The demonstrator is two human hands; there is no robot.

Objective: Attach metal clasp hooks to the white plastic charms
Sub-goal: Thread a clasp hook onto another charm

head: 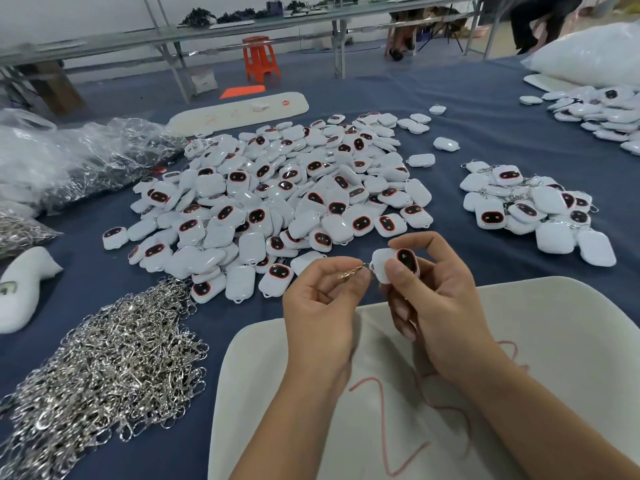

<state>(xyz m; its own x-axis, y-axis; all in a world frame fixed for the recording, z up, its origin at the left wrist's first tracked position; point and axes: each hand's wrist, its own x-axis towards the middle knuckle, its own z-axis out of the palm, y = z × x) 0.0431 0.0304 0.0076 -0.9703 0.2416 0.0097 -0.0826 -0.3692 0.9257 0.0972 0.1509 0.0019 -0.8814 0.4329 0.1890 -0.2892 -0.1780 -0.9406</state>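
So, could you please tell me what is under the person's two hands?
Below the left hand and right hand lies a white board with red scribbles, resting on the blue table. The forearms cover part of the board, so the marks there cannot be seen.

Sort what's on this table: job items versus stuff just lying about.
Job: charm in right hand; clasp hook in left hand; charm pile; hook heap; finished pile.
Lying about: orange stool; white bag.

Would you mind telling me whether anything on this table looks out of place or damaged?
Nothing stands out. The white plastic charms and silver metal clasp hooks lie in loose heaps, as bulk stock would, and none looks broken from here.
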